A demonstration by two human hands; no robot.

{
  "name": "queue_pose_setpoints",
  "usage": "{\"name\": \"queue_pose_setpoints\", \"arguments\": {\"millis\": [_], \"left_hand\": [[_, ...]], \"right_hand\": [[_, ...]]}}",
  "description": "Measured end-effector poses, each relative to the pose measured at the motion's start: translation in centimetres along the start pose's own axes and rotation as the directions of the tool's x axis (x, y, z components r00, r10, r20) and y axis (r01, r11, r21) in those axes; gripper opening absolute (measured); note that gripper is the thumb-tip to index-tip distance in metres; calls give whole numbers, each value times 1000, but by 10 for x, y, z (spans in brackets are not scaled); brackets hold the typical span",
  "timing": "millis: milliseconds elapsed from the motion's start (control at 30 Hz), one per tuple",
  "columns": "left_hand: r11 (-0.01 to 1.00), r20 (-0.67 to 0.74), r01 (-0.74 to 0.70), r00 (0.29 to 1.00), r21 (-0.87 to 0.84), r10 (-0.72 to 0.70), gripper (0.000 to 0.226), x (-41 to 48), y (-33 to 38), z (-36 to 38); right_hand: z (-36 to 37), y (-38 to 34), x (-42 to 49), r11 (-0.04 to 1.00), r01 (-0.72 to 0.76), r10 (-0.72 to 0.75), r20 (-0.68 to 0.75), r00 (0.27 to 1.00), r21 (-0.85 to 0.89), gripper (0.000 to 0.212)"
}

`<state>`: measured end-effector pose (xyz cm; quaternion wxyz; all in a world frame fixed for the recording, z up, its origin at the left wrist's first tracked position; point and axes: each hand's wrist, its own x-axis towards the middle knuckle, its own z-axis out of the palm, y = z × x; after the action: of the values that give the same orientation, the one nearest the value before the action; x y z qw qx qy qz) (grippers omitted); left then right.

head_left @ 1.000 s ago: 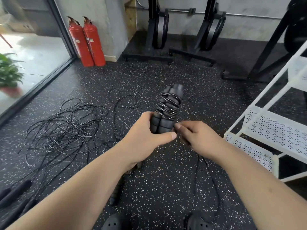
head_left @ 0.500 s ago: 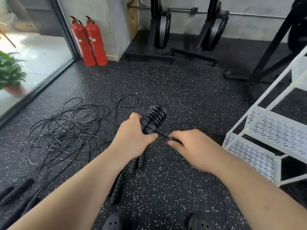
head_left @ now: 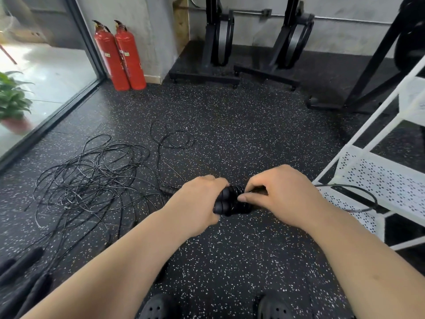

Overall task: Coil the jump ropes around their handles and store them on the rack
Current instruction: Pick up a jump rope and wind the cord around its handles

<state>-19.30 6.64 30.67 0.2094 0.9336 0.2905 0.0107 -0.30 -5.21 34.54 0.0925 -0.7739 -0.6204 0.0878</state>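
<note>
Handles (head_left: 226, 204) of one jump rope, bundled and wrapped in coils, sat gripped in the left hand (head_left: 197, 203) above the speckled floor (head_left: 230, 134). The right hand (head_left: 285, 194) pinched the loose cord (head_left: 345, 185) against them, its slack looping before the white rack (head_left: 379, 180). More ropes (head_left: 92, 176) lay tangled on the floor to the left.

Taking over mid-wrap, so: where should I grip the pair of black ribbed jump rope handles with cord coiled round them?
Probably the bare ribbed end of the black ribbed handles, coming from the left, fingers wrapped round both, as the left hand does. They lie roughly level; the coils sit further right, where the right hand pinches the thin black cord, which trails off right.
</note>
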Motion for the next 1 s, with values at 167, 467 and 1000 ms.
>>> {"name": "queue_pose_setpoints", "arguments": {"millis": [167,467,1000], "left_hand": [[986,62,-168,984,9,167,55,-3,2,-5],[987,211,-63,973,-145,93,42,-10,8,-18],[982,209,-181,960,-51,188,51,-14,11,-16]], "right_hand": [[-5,7,2,996,-38,33,57,998,75,36],[-10,9,0,925,17,-23,12,1000,380,42],[8,13,12,963,88,-68,-87,994,254,49]]}}
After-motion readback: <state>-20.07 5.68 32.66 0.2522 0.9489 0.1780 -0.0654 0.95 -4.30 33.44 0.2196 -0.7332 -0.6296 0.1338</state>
